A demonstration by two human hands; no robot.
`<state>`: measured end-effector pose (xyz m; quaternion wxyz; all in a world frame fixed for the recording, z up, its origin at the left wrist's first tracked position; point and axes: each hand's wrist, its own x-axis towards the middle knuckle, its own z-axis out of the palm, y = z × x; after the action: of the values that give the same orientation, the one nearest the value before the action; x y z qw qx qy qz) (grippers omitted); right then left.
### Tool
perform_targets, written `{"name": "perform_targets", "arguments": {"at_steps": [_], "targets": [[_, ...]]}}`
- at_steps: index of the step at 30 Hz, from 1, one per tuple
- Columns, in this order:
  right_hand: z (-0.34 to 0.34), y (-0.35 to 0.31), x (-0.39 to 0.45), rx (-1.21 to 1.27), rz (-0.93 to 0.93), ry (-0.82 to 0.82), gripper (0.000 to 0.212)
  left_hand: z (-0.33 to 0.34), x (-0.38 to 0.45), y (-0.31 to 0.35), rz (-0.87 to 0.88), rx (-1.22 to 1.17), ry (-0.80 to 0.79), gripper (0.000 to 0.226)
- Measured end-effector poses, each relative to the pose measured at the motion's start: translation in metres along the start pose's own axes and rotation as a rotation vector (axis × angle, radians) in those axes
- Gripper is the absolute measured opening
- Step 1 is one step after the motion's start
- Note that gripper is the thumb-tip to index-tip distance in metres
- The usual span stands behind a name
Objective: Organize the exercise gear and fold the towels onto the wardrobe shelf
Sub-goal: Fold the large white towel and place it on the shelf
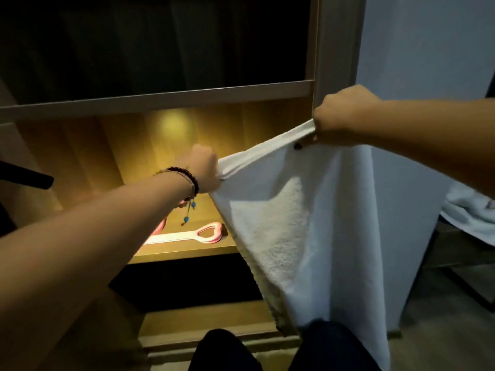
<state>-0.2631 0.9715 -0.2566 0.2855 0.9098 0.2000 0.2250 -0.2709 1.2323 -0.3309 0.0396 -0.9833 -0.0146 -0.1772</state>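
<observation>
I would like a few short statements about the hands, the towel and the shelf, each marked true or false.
1. Both hands grip the white towel. True: the left hand and the right hand each hold its top edge.
2. The towel lies folded on the shelf. False: it hangs in the air between the hands.
3. A pink exercise band lies on the lit shelf. True.
4. The bracelet is on the right wrist. False: it is on the left wrist.

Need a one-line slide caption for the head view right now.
Both hands, left hand and right hand, hold a white towel stretched by its top edge before the lit wardrobe shelf.
</observation>
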Motion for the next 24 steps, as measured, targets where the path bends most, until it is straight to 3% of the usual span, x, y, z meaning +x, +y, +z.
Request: {"name": "perform_targets", "arguments": {"at_steps": [4, 8, 10, 16, 20, 24], "targets": [[0.014, -0.017, -0.010, -0.107, -0.266, -0.111, 0.056, 0.030, 0.002, 0.003, -0.006, 0.168, -0.050, 0.015], [0.044, -0.012, -0.017, 0.056, -0.276, -0.391, 0.041, 0.047, 0.006, 0.005, 0.039, 0.189, 0.025, 0.016], [0.060, -0.011, -0.016, 0.177, -0.292, -0.412, 0.034, 0.048, 0.011, 0.000, 0.064, 0.191, 0.052, 0.015], [0.070, -0.015, -0.005, 0.304, -0.320, -0.283, 0.036, 0.031, 0.023, -0.033, 0.070, 0.184, 0.135, 0.013], [0.070, -0.022, 0.001, 0.531, -0.224, -0.014, 0.025, 0.022, 0.017, -0.065, 0.157, 0.198, -0.022, 0.011], [0.070, -0.028, 0.008, 0.417, -0.165, 0.270, 0.019, 0.026, 0.007, -0.076, 0.103, -0.039, -0.079, 0.027]]}}
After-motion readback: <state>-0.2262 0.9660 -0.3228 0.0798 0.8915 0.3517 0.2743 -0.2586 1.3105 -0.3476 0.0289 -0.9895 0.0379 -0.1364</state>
